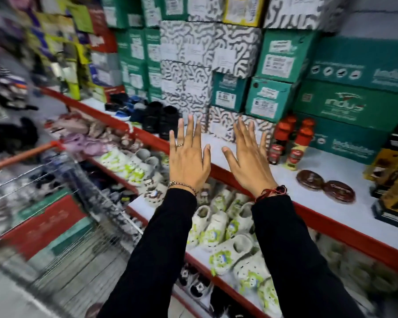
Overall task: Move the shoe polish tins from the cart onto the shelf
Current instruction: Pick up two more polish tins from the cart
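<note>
Two round dark brown shoe polish tins lie flat on the white shelf (pixel 326 164): one tin (pixel 310 177) on the left, the other tin (pixel 339 192) touching it on the right. My left hand (pixel 189 154) and my right hand (pixel 251 159) are both raised over the shelf's red front edge, fingers spread, palms down, holding nothing. Both hands are to the left of the tins. The wire cart (pixel 62 216) stands at lower left, blurred; what lies in it I cannot make out beyond red and green boxes.
Red-capped polish bottles (pixel 287 143) stand behind the tins. Yellow-black boxes (pixel 393 180) sit at the shelf's right end. Green and patterned shoe boxes (pixel 216 65) are stacked at the back. White clogs (pixel 230 228) fill the lower shelves.
</note>
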A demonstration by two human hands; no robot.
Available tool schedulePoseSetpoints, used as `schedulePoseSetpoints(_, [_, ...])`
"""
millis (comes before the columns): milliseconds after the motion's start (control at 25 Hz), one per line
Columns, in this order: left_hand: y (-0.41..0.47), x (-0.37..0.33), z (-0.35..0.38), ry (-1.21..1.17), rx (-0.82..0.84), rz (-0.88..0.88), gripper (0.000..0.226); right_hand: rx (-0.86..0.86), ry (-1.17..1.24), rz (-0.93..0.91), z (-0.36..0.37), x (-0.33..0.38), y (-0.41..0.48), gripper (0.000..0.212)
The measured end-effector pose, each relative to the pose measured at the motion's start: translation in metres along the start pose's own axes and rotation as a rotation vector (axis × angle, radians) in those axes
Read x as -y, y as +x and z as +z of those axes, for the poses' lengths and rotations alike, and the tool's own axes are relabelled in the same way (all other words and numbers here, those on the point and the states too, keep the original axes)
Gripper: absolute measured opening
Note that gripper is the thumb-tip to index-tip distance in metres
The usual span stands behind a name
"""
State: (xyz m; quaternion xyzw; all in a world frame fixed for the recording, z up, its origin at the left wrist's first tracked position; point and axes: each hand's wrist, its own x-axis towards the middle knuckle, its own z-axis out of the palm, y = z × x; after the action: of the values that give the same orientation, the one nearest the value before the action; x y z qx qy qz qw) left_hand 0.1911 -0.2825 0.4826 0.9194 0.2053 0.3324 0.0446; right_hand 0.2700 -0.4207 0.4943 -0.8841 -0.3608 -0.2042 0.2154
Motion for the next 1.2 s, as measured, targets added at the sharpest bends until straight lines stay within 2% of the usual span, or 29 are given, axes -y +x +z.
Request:
schedulePoseSetpoints(320, [-0.080,0.154,-0.010,0.156,0.141,-0.329,0.065,0.335,0.189,-0.259,0.120,0.123,-0.004,0.074])
schedulePoseSetpoints(560, [-0.161,0.261,0.030,0.069,0.344,-0.614,0.066,0.817,0.299,-0.291,0.238,0.183,-0.036,0.068])
schedulePoseSetpoints(800, [-0.240,0.342,0.112,-0.088,0.675,-1.078,0.063,1.201,0.223,-0.096,0.372,0.207,-0.074,0.043])
schedulePoseSetpoints(920, [-0.270,0.365,0.163,-0.157,0.804,-1.286,0.065,1.345,0.178,0.023,0.432,0.205,-0.100,0.048])
schedulePoseSetpoints(1000, [-0.290,0.375,0.192,-0.199,0.878,-1.452,0.068,1.382,0.152,0.116,0.462,0.200,-0.115,0.048])
schedulePoseSetpoints(1080, [-0.307,0.390,0.223,-0.258,0.922,-1.627,0.062,1.431,0.121,0.213,0.500,0.195,-0.126,0.046])
schedulePoseSetpoints(1160, [-0.322,0.404,0.249,-0.253,0.937,-1.722,0.049,1.456,0.073,0.292,0.533,0.187,-0.133,0.026])
schedulePoseSetpoints(1200, [-0.328,0.408,0.257,-0.233,0.938,-1.750,0.047,1.446,0.069,0.330,0.545,0.183,-0.136,0.024])
